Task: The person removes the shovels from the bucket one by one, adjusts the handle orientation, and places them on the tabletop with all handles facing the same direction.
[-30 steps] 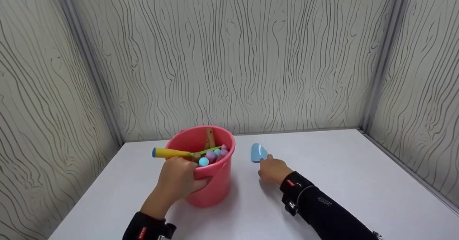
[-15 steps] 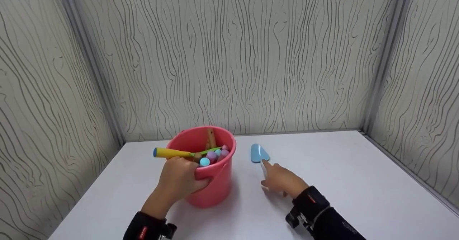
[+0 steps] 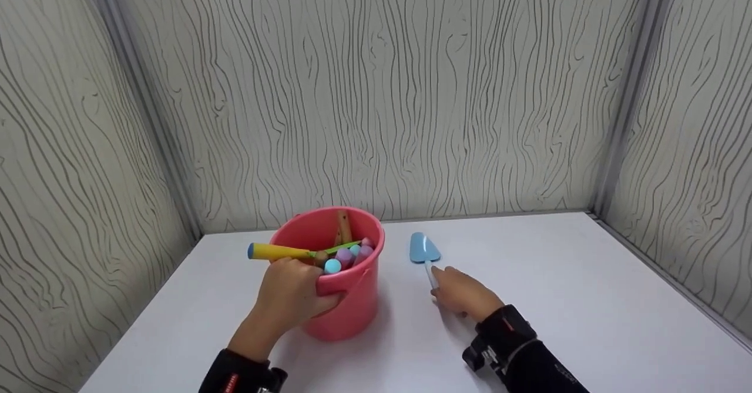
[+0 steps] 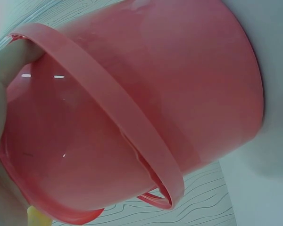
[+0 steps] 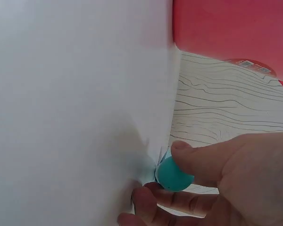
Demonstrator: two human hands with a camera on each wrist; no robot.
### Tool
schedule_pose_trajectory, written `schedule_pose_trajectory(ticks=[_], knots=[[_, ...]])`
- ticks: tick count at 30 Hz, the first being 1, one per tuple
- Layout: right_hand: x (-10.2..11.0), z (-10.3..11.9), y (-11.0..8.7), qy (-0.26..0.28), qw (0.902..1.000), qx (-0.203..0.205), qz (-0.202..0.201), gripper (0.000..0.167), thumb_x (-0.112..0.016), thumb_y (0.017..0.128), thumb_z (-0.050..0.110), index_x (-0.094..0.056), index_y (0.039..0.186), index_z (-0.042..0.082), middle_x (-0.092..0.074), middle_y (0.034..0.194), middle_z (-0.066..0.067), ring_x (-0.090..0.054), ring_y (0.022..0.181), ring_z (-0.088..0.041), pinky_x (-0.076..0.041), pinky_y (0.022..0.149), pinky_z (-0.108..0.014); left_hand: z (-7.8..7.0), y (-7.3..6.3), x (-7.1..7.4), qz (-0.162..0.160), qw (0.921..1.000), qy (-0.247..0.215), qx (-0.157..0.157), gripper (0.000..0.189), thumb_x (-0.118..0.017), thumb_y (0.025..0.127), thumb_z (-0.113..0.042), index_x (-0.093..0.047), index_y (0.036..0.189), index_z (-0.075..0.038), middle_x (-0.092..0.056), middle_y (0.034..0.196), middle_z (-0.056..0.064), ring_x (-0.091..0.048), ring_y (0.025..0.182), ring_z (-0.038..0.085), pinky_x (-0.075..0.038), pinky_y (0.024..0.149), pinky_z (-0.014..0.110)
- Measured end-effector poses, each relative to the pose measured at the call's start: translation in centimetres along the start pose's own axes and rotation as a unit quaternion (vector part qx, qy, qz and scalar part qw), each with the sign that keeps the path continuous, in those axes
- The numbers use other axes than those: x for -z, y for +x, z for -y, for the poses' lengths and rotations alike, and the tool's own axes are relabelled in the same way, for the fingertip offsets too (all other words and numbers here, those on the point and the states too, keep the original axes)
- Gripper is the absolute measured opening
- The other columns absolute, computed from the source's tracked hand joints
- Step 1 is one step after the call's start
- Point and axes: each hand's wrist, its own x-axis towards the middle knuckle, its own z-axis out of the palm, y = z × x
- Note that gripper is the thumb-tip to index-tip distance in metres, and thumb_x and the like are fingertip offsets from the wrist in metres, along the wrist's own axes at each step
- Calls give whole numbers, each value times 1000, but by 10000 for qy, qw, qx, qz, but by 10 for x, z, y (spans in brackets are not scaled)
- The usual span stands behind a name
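A pink bucket [image 3: 351, 299] stands on the white table, left of the middle. My left hand [image 3: 294, 287] grips its near rim, thumb outside under the lip and fingers over the edge. In the left wrist view the bucket's side and its hanging handle [image 4: 108, 94] fill most of the picture. Right of the bucket lies a small shovel with a blue blade [image 3: 423, 248] and a thin pale handle. My right hand [image 3: 466, 292] pinches that handle. Its teal rounded end [image 5: 173, 174] shows between thumb and fingers in the right wrist view.
In the bucket are a yellow handle [image 3: 281, 251] with a blue end, jutting over the left rim, and several round-ended handles, among them a cyan one [image 3: 332, 266]. Wooden pieces [image 3: 344, 227] lean at the back. Patterned wall panels [image 3: 411, 87] enclose the table's back and sides.
My right hand has moved from beside the blue blade back along the handle toward me, and its fingers have closed on the handle. My left hand stays on the bucket's rim.
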Motion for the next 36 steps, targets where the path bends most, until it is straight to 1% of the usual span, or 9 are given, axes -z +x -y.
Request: schedule_pose_trajectory(ticks=[2, 7, 11, 14, 17, 20, 28, 33, 36], knots=[[2, -1, 4, 166, 9998, -120, 55, 60, -64, 106, 11, -41, 159, -4, -56, 138, -27, -62, 90, -30, -55, 60, -37, 0, 0, 0, -8, 10000, -19, 2, 45, -99, 71, -41, -62, 65, -17, -52, 53, -8, -49, 48, 6, -62, 72, 28], [3, -5, 12, 506, 9984, -183, 153, 62, -62, 107, 11, -37, 162, -2, -55, 137, -24, -61, 80, -24, -53, 56, -33, -1, 0, 0, 31, 9999, -99, 55, 43, -99, 71, -40, -64, 66, -17, -51, 53, -10, -50, 49, 5, -62, 73, 29], [1, -8, 17, 595, 9981, -108, 110, 62, -62, 107, 10, -35, 161, -5, -55, 140, -28, -65, 87, -29, -54, 57, -35, -2, 1, -1, 107, 9998, -151, 80, 43, -99, 72, -39, -63, 66, -18, -51, 53, -10, -49, 49, 4, -62, 72, 28], [0, -9, 20, 392, 9992, 81, -4, 61, -61, 107, 10, -36, 159, -9, -52, 147, -34, -65, 113, -40, -60, 83, -46, -3, 1, -2, 106, 9998, -167, 72, 42, -99, 72, -39, -63, 66, -18, -50, 53, -10, -47, 50, 4, -61, 72, 28], [-2, -8, 23, 222, 9993, 270, -103, 58, -60, 107, 11, -38, 156, -12, -49, 150, -38, -54, 137, -48, -48, 110, -57, -1, 0, 0, 88, 9999, -122, 75, 43, -99, 71, -39, -62, 64, -18, -50, 53, -10, -47, 50, 4, -61, 71, 28], [-4, -6, 27, 145, 9991, 364, -144, 57, -59, 108, 11, -38, 155, -13, -50, 150, -39, -46, 144, -52, -37, 119, -61, 0, -1, 1, 65, 9999, -93, 69, 42, -100, 71, -39, -64, 64, -18, -52, 53, -10, -51, 51, 6, -62, 72, 29], [-4, -5, 27, 207, 9989, 357, -214, 55, -60, 108, 12, -41, 154, -12, -52, 146, -39, -49, 141, -52, -39, 117, -61, 0, 1, 1, 50, 9999, -154, 32, 42, -99, 72, -39, -64, 66, -17, -52, 54, -9, -49, 49, 5, -61, 71, 28], [-6, -5, 28, 285, 9987, 357, -219, 47, -63, 107, 12, -49, 146, -9, -62, 130, -32, -64, 118, -44, -56, 93, -54, 0, 1, 1, 67, 9999, -135, 62, 44, -99, 72, -39, -62, 64, -18, -51, 52, -10, -46, 48, 4, -61, 70, 27], [-6, -6, 28, 291, 9987, 351, -229, 46, -63, 107, 13, -50, 146, -9, -62, 131, -33, -64, 117, -43, -56, 94, -54, 0, 0, 0, 56, 9998, -151, 69, 43, -99, 72, -40, -63, 64, -17, -52, 53, -10, -48, 49, 4, -61, 71, 27]])
